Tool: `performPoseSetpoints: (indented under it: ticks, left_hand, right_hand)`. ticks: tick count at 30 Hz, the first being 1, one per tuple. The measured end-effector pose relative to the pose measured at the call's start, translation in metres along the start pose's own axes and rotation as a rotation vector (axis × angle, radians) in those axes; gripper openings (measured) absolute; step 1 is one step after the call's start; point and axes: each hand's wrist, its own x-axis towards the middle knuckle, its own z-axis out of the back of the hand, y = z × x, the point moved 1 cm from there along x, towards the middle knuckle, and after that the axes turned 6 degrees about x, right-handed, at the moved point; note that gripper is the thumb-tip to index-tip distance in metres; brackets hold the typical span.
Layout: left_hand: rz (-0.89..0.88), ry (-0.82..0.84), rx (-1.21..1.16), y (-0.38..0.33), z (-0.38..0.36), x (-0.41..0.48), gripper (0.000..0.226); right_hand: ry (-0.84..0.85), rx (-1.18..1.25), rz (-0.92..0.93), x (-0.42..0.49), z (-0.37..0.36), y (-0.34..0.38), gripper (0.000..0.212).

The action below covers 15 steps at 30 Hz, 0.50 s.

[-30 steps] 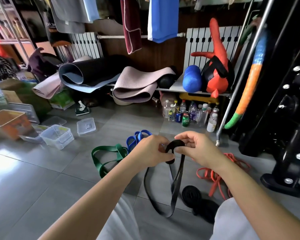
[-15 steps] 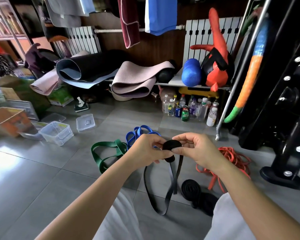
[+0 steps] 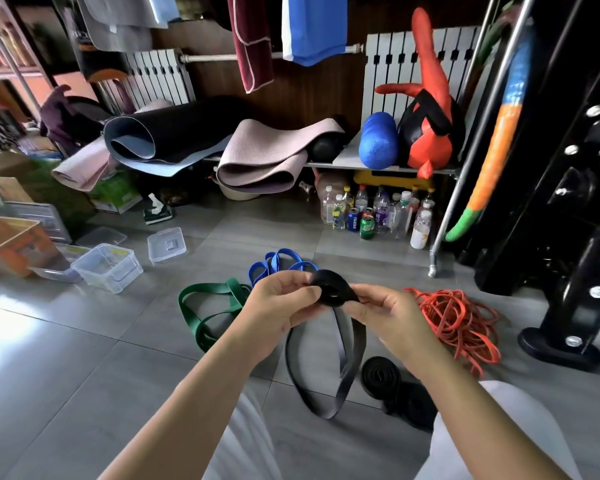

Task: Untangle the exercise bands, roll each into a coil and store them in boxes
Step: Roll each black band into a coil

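Both hands hold a black exercise band [image 3: 331, 289] above the grey floor, its upper end rolled into a small coil. My left hand [image 3: 278, 306] pinches the coil from the left, my right hand [image 3: 385, 313] from the right. The loose rest of the band hangs down as a long loop to the floor. A green band [image 3: 205, 306] and a blue band [image 3: 278, 263] lie loose behind my hands. An orange band tangle [image 3: 454, 317] lies at the right. A coiled black band [image 3: 381, 374] rests near my right knee. Clear plastic boxes [image 3: 108, 266] stand at the left.
An orange bin [image 3: 11, 244] and a loose clear lid [image 3: 167, 244] lie at the left. Bottles and cans [image 3: 374, 216] stand under a shelf with rolled mats [image 3: 257, 157]. A black machine base [image 3: 561, 344] and a metal pole [image 3: 461, 161] stand at the right.
The coil between my hands has grown thicker as more band was wound on. The hanging loop has become shorter and risen off the floor near me.
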Motion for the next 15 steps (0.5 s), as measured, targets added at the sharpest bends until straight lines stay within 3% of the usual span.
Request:
performPoseSetpoints:
  ticks: [2,5,6,8,11,15]
  left_hand:
    - [0.033,0.032,-0.087,0.006,-0.003,-0.001,0.024]
    - [0.094,0.033,-0.088,0.014,-0.003,-0.002,0.026]
    - [0.099,0.019,0.027,0.014,-0.002,-0.001,0.022]
    - [0.021,-0.012,0.526,0.006,0.003,0.002,0.021]
    - [-0.193,0.08,1.207,-0.016,0.0,0.008,0.041]
    - [-0.259,0.2,1.608,-0.027,-0.015,0.015,0.02]
  right_hand:
    - [-0.052,0.087,0.016,-0.001,-0.006,-0.004,0.023]
    - [-0.066,-0.025,0.037,0.001,-0.006,-0.006,0.023]
    - [-0.051,-0.092,0.036,0.001,-0.005,-0.005,0.026]
    - [-0.006,-0.217,0.027,0.002,-0.001,-0.003,0.03]
    - [0.075,-0.456,0.027,0.007,0.002,0.001,0.021]
    - [0.143,-0.642,0.048,0.015,0.003,0.008,0.014]
